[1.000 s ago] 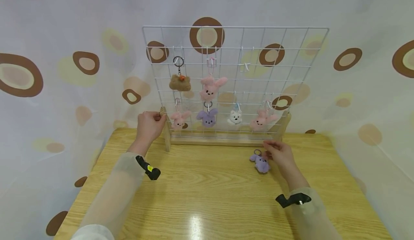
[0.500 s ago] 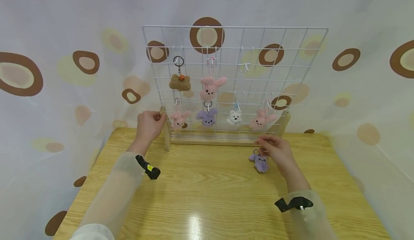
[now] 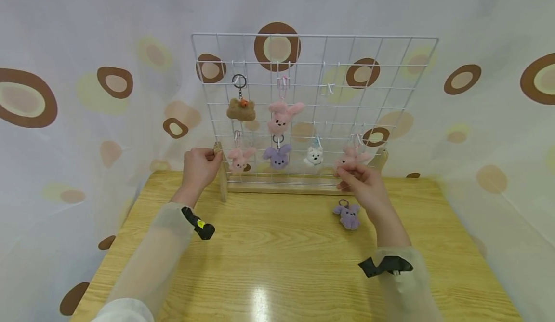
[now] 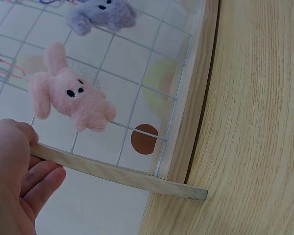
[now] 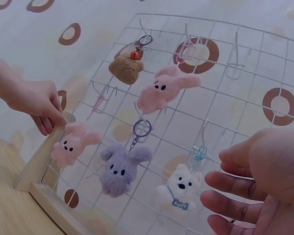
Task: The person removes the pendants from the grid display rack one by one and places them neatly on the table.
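My left hand (image 3: 200,168) pinches the top of the left wooden upright (image 4: 112,171) of a white wire grid rack (image 3: 299,36). My right hand (image 3: 366,187) is raised before the lower right of the grid, its fingers loosely bent and holding nothing in the right wrist view. It partly covers a pink bunny keychain (image 3: 353,154) there; contact cannot be told. A white dog keychain (image 5: 180,188) hangs just left of that hand. Below the hand, a purple bunny keychain (image 3: 348,217) lies on the table, its ring toward the rack.
Also hanging are a brown plush keychain (image 3: 241,110), two more pink bunnies (image 3: 282,118) and another purple bunny (image 5: 120,169). A bare white hook (image 3: 329,89) is at the upper right. The rack stands at the back of the wooden table (image 3: 260,254), before a patterned curtain.
My right hand has left the purple bunny on the table and risen toward the lower right of the grid. The left hand stays on the upright.
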### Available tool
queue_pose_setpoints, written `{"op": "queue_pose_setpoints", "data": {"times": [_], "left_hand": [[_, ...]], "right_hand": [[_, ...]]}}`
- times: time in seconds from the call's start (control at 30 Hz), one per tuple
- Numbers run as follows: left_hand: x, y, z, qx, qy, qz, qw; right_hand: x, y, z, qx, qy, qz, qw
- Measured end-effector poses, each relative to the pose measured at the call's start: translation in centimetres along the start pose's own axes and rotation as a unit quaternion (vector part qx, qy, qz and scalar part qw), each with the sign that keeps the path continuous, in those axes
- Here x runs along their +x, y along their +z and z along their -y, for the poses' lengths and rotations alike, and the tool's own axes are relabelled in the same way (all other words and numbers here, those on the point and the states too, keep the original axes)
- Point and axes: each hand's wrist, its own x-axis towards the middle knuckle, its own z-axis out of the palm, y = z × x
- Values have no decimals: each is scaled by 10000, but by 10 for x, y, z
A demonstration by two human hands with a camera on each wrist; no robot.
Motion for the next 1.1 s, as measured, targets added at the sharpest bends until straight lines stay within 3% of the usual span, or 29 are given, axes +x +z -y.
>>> {"op": "queue_pose_setpoints", "data": {"times": [0.23, 1.1], "left_hand": [[1, 1, 2, 42, 20, -39, 10000], [3, 2, 5, -44, -83, 74, 9999]], "right_hand": [[10, 5, 18, 220, -343, -175, 9990], [44, 33, 71, -45, -570, -278, 9980]]}}
